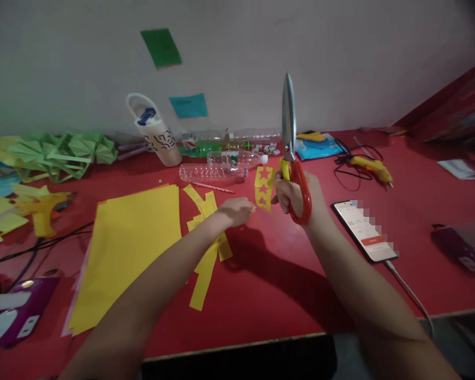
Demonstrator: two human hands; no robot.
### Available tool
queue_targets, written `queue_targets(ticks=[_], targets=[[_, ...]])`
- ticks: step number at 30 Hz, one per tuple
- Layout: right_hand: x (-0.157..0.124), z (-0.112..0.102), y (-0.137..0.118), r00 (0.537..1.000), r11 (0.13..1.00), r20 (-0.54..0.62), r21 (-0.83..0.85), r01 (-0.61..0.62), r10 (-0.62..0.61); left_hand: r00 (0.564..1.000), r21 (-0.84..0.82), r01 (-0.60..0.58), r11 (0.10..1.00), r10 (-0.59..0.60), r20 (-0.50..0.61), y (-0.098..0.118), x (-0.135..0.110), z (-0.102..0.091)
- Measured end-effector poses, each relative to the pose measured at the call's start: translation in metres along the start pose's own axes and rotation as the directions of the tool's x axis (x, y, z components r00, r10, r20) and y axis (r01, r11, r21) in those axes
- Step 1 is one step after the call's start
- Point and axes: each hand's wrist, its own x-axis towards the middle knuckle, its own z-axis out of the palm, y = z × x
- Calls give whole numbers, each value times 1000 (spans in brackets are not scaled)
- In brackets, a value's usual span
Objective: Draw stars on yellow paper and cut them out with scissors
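My right hand [291,194] is closed round the red and yellow handles of a large pair of scissors [289,119], whose blades point up and look closed. Just left of it is a yellow paper strip [263,189] with several star-shaped holes; I cannot tell whether my fingers touch it. My left hand [237,211] has its fingers pressed together, with a small bit of yellow paper [254,209] showing at the fingertips. Several cut yellow paper strips [206,274] lie crossed on the red table, partly under my left forearm.
Yellow sheets [138,232] lie stacked at left, near a yellow glue gun [43,214]. Plastic bottles [211,172] and a white tumbler [158,140] stand or lie behind. To the right are a plugged-in phone [360,229] and a second glue gun [370,168] with its cord.
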Motion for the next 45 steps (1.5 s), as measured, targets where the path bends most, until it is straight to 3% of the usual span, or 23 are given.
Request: queue_targets(ticks=[6, 12, 17, 21, 26, 30, 34, 36, 40, 45], targets=[[-1, 0, -6, 1000, 1000, 13, 15, 1, -1, 999, 103, 47, 994, -48, 9, -1, 11, -4], [5, -3, 0, 1000, 998, -1, 49, 30, -30, 994, 65, 99, 993, -96, -44, -15, 9, -6], [18, -9, 16, 998, 999, -60, 42, 10, -8, 995, 22, -28, 999, 30, -100, -12, -6, 11], [34, -10, 39, 990, 999, -139, -19, -41, 38, 990, 10, -126, 992, 126, -65, -2, -23, 17], [50, -11, 71, 981, 971, -191, -228, -79, 35, 991, 3, -111, 994, 111, -73, -7, -46, -3], [53, -13, 83, 983, 966, -179, -240, -94, 52, 988, 16, 28, 999, -25, -151, -29, -61, -22], [50, -12, 83, 985, 972, -171, -225, -72, 34, 965, -14, 100, 995, -100, -241, -53, -73, -29], [48, -9, 82, 996, 941, -86, -334, -49, 21, 960, -27, 103, 994, -106, -260, -59, -76, -27], [48, 2, 84, 995, 780, 96, -625, 42, 24, 965, -69, 73, 995, -88, -245, -62, -81, -21], [52, 11, 91, 997, 683, 72, -729, 40, 18, 956, -87, 101, 991, -121, -266, -68, -85, -23]])
